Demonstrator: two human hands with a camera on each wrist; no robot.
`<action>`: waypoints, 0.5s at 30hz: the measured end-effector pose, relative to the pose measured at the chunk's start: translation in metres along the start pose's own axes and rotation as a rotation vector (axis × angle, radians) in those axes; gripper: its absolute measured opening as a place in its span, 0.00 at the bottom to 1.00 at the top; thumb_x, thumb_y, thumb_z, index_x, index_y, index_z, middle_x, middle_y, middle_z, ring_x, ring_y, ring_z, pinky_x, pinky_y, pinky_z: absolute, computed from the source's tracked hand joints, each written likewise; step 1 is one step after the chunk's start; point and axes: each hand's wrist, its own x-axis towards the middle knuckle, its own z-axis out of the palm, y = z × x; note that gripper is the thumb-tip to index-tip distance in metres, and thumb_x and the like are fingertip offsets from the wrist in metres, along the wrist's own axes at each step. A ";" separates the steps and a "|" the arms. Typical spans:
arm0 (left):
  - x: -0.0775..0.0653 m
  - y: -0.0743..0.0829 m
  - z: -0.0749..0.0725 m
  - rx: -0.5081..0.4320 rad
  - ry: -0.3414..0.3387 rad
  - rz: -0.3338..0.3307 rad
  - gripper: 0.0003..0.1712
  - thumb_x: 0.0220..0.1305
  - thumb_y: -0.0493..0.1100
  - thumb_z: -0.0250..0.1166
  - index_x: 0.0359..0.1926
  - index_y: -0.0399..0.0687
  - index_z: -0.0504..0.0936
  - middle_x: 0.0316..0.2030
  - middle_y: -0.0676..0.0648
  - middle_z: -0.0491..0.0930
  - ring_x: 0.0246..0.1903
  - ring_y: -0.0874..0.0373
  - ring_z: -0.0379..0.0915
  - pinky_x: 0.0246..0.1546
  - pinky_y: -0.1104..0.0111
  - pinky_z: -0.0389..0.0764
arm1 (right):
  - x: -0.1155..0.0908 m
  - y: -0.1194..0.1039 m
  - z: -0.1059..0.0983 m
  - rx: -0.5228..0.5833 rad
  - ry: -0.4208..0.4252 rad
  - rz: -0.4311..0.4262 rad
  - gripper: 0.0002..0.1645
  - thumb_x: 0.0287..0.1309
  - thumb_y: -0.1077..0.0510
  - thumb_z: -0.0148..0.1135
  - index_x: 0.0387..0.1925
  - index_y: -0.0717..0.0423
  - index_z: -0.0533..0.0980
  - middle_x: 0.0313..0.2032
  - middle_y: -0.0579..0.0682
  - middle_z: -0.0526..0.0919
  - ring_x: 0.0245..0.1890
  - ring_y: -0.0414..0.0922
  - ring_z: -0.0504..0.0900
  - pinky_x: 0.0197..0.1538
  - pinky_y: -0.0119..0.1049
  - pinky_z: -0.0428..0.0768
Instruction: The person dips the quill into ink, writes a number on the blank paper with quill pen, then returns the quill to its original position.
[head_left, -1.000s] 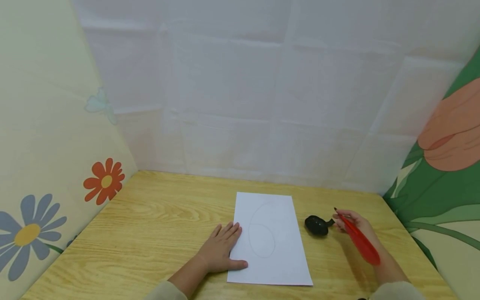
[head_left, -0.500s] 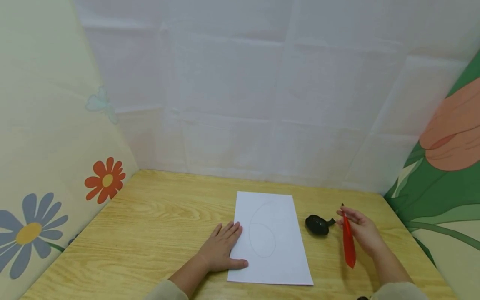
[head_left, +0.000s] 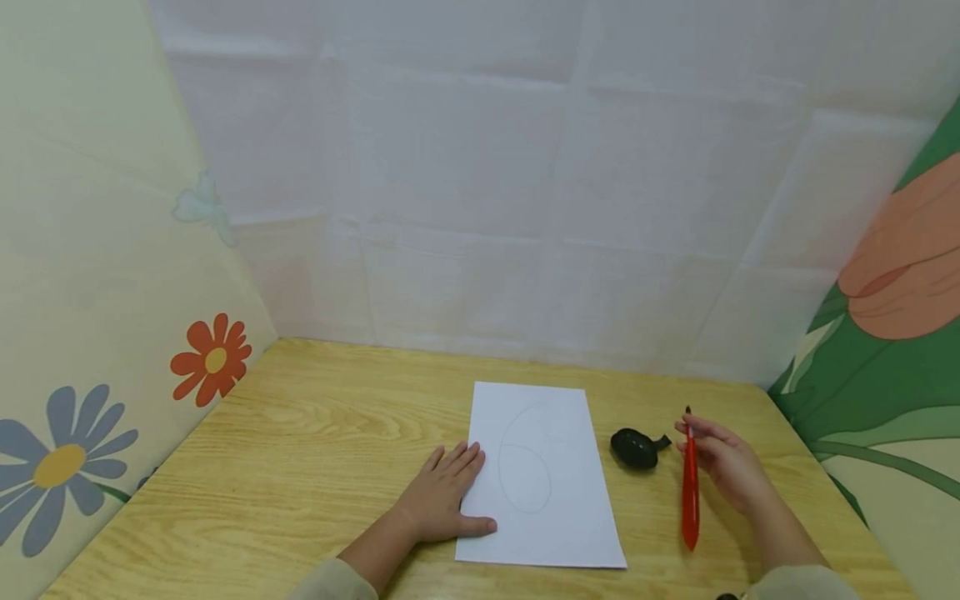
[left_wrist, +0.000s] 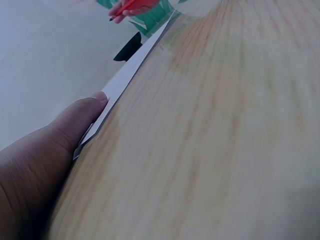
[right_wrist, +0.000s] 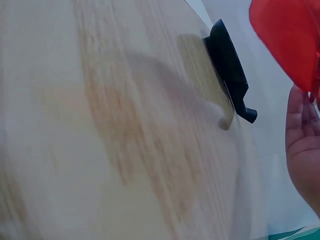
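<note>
My left hand (head_left: 442, 496) lies flat with spread fingers on the left edge of a white sheet of paper (head_left: 577, 517). A thin looping line, like a 6, is drawn on the sheet. In the left wrist view the thumb (left_wrist: 82, 115) rests on the paper's edge. My right hand (head_left: 727, 462) pinches a red feather quill pen (head_left: 691, 500) near its dark tip, above the table. The tip points away from me and the feather hangs towards me. Just left of that hand sits a glossy black oval object (head_left: 634, 449) with a short bent stem; its kind is unclear.
The wood-grain table (head_left: 315, 433) reaches back to a creased white sheet (head_left: 450, 208). Flower-printed panels stand at the left (head_left: 90, 250) and right (head_left: 900, 375). A small dark round item (head_left: 726, 597) shows at the bottom edge by the right sleeve.
The quill pen has turned in my right hand: its feather swung left and now looks edge-on, and its tip shifted slightly right. My left hand and the paper stay put.
</note>
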 end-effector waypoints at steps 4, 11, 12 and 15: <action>0.000 -0.001 0.001 0.011 0.004 0.000 0.61 0.54 0.80 0.55 0.76 0.45 0.53 0.77 0.46 0.51 0.77 0.49 0.43 0.76 0.48 0.42 | 0.000 -0.001 0.005 -0.133 0.070 0.078 0.25 0.74 0.60 0.46 0.39 0.25 0.81 0.40 0.28 0.85 0.42 0.27 0.83 0.46 0.23 0.82; -0.001 0.000 0.000 0.006 0.009 0.005 0.61 0.54 0.80 0.55 0.76 0.44 0.54 0.77 0.46 0.51 0.77 0.49 0.43 0.76 0.48 0.43 | -0.001 0.004 0.014 -0.432 0.168 0.153 0.19 0.71 0.55 0.54 0.59 0.55 0.76 0.37 0.22 0.82 0.41 0.23 0.79 0.43 0.24 0.80; -0.001 0.000 -0.001 0.004 0.011 0.007 0.61 0.54 0.80 0.55 0.76 0.44 0.54 0.77 0.46 0.52 0.77 0.49 0.43 0.76 0.47 0.43 | -0.002 0.005 0.015 -0.462 0.179 0.155 0.22 0.71 0.56 0.54 0.61 0.61 0.74 0.36 0.22 0.82 0.40 0.23 0.79 0.42 0.25 0.80; -0.001 0.000 -0.002 0.004 0.014 0.011 0.61 0.54 0.79 0.55 0.76 0.44 0.55 0.77 0.46 0.52 0.77 0.49 0.44 0.76 0.47 0.44 | -0.002 0.007 0.016 -0.517 0.198 0.155 0.27 0.69 0.58 0.56 0.63 0.72 0.68 0.37 0.26 0.83 0.37 0.27 0.80 0.40 0.27 0.80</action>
